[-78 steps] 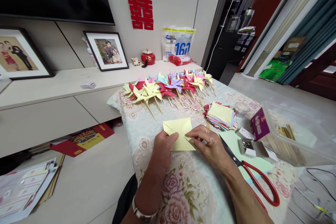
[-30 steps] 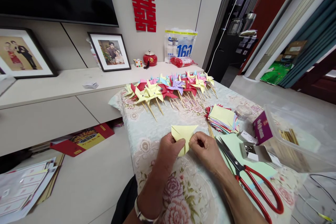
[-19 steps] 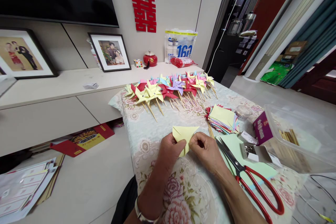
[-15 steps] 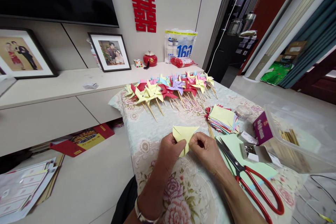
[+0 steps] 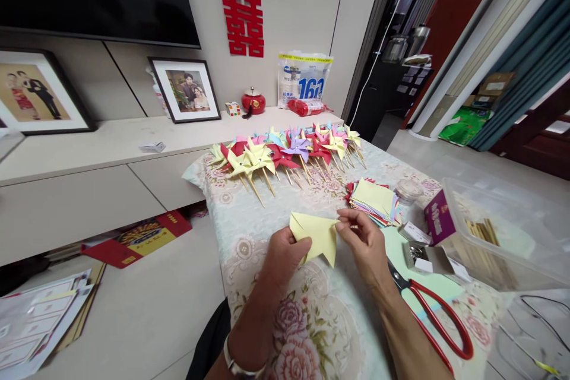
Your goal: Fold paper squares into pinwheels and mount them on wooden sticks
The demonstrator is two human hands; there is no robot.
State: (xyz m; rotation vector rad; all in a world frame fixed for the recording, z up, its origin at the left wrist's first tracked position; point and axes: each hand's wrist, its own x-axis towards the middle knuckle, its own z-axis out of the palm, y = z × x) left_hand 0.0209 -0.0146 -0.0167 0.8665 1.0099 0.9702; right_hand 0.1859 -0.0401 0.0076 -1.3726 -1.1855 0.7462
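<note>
While the left hand [image 5: 287,252] pinches a cut sheet of pale yellow paper [image 5: 320,234] under its thumb, the right hand [image 5: 364,243] has its thumb and fingertips at the sheet's upper right corner; whether they actually grip it I cannot tell. The sheet is held over the near part of the floral-covered table [image 5: 249,211], and its lower right portion ends in a point. Beyond it, a crowd of coloured pinwheels [image 5: 297,146] lies across the far side, their wooden sticks [image 5: 256,191] slanting toward the person. Just past the right hand sits a stack of coloured papers [image 5: 374,196], pale yellow on top, with a round clear container [image 5: 408,191] beside it. Red-handled scissors [image 5: 414,287] lie partly under the right forearm [image 5: 392,320], over light green paper [image 5: 394,243]. Near them are an open white box [image 5: 434,255] of small metal pieces [image 5: 417,253] and a clear plastic bin [image 5: 512,243] containing loose sticks [image 5: 483,230]
</note>
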